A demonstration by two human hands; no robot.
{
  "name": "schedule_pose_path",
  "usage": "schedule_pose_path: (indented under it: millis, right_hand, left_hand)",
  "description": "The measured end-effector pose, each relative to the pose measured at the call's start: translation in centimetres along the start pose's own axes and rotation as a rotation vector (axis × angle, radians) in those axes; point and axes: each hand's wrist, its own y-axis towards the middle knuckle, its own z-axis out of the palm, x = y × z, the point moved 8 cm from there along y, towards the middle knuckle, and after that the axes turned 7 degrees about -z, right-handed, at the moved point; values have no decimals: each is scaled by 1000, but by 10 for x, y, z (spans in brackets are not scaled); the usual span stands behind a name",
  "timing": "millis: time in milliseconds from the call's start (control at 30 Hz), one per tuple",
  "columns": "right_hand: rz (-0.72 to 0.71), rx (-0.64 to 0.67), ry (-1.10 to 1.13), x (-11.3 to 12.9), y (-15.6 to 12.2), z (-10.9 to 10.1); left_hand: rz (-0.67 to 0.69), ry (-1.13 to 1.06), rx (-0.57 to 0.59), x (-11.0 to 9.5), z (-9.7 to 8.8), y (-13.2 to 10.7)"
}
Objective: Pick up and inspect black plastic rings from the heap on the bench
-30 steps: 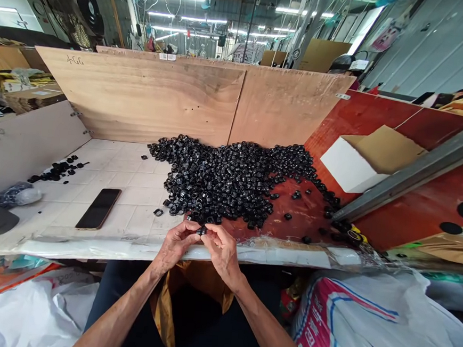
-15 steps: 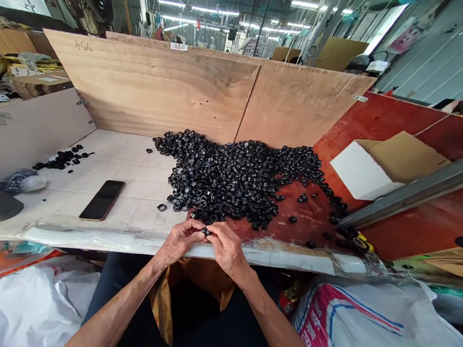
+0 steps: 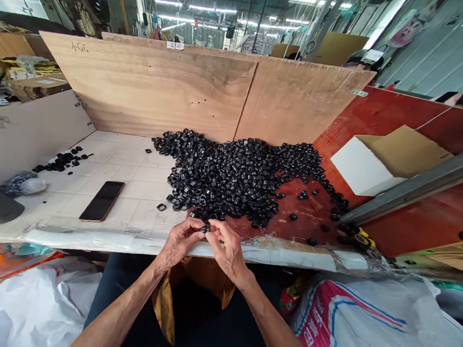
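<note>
Between the fingertips of both hands is a small black ring-shaped part, held just above the table's front edge. My left hand pinches it from the left with thumb and fingers. From the other side, my right hand grips it, with the thumb and forefinger at the part. Fingers cover much of it, so its exact shape is hard to make out. Right behind my hands spreads a large pile of similar black ring parts. One loose black ring lies at the pile's left edge.
A phone lies left on the white tabletop, with a few black pieces beyond it. An open carton and a grey metal bar stand right. Wooden boards wall the back. A brown bag opening hangs below my hands.
The fingers of my right hand have shifted slightly around the small black part. Both hands stay in the same place, and the camera view has moved a little.
</note>
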Motion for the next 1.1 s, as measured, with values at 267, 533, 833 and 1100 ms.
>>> schedule_pose_path:
  millis: [267,533,833,1100]
  right_hand:
    - [5,22,-5,4,-3,-1]
    - [-13,25,-3,6,-2,-3]
    - [22,21,80,11,-9,-2]
    - [203,103,215,15,-34,-1]
  left_hand:
    - [-5,-19,-5,0,1,0]
    - [-44,-54,29,1,2,0]
    - [-39,-1,99,-9,6,-5]
    - [-183,-35,88,-9,13,-33]
